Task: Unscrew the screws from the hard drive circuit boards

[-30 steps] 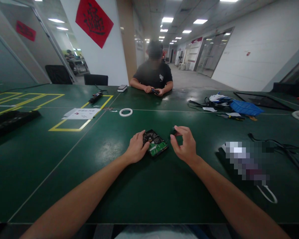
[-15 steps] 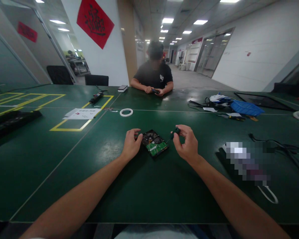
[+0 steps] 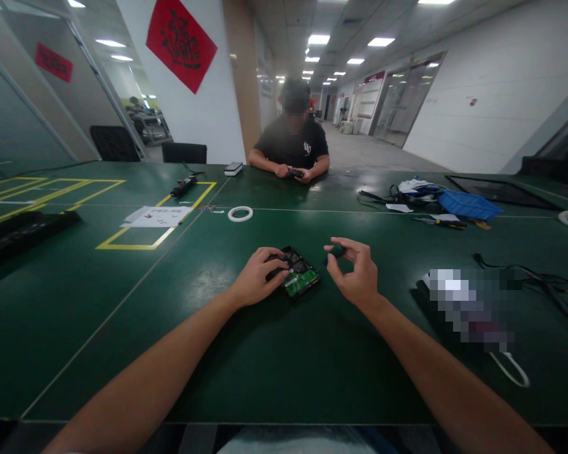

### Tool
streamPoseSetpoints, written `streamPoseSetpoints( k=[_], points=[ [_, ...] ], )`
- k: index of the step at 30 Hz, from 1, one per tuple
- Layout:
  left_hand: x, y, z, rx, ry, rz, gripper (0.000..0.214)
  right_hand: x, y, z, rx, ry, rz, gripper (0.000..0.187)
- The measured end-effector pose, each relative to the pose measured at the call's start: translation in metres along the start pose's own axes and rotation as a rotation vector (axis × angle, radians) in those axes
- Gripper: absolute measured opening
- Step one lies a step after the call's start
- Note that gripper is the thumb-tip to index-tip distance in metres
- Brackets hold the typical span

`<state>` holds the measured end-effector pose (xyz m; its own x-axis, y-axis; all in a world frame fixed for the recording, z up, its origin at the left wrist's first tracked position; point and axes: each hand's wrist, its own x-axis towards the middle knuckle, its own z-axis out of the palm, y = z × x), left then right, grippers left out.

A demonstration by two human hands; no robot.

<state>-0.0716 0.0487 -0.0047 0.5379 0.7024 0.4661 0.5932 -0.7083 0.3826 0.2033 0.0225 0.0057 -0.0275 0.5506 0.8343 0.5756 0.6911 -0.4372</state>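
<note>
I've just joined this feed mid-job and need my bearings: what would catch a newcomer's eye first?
At the centre of the green table, the left hand holds a hard drive with its green circuit board showing, while the right hand pinches a small screwdriver beside it. Across the table sits a person in a dark shirt, and a red banner hangs on the wall, upper left.

- Left hand rests on a hard drive lying circuit board up on the green tabletop.
- Right hand pinches a small screwdriver just beside it.
</note>
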Motion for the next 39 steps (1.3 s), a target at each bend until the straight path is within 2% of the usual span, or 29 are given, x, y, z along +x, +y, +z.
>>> streamPoseSetpoints(
  k=[5, 10, 13, 19, 26, 32, 34, 37, 39],
  points=[
    [-0.002, 0.022, 0.002, 0.109, -0.101, 0.097, 0.035, 0.001, 0.0, -0.003, -0.095, -0.008, -0.039, 0.044],
    [-0.005, 0.041, 0.014, 0.217, -0.179, 0.173, 0.051, 0.003, -0.001, 0.002, -0.036, 0.035, -0.072, 0.041],
    [-0.005, 0.042, 0.02, 0.232, -0.211, 0.19, 0.053, 0.003, -0.001, 0.003, -0.006, 0.044, -0.048, 0.041],
    [-0.004, 0.041, 0.022, 0.246, -0.194, 0.216, 0.042, 0.007, -0.005, -0.003, -0.127, 0.025, -0.086, 0.034],
    [-0.003, 0.042, 0.021, 0.324, -0.227, 0.23, 0.044, 0.003, -0.005, 0.001, -0.027, 0.029, -0.005, 0.037],
    [-0.004, 0.041, 0.021, 0.3, -0.215, 0.234, 0.043, 0.006, -0.008, -0.003, -0.127, 0.018, -0.096, 0.037],
    [-0.004, 0.041, 0.021, 0.307, -0.217, 0.237, 0.043, 0.005, -0.007, -0.001, -0.06, 0.028, -0.064, 0.038],
    [-0.004, 0.041, 0.021, 0.327, -0.223, 0.239, 0.043, 0.002, -0.006, 0.004, 0.048, 0.049, 0.068, 0.041],
    [-0.004, 0.041, 0.021, 0.339, -0.223, 0.243, 0.043, 0.003, -0.007, 0.004, 0.043, 0.071, 0.148, 0.045]
  ],
)
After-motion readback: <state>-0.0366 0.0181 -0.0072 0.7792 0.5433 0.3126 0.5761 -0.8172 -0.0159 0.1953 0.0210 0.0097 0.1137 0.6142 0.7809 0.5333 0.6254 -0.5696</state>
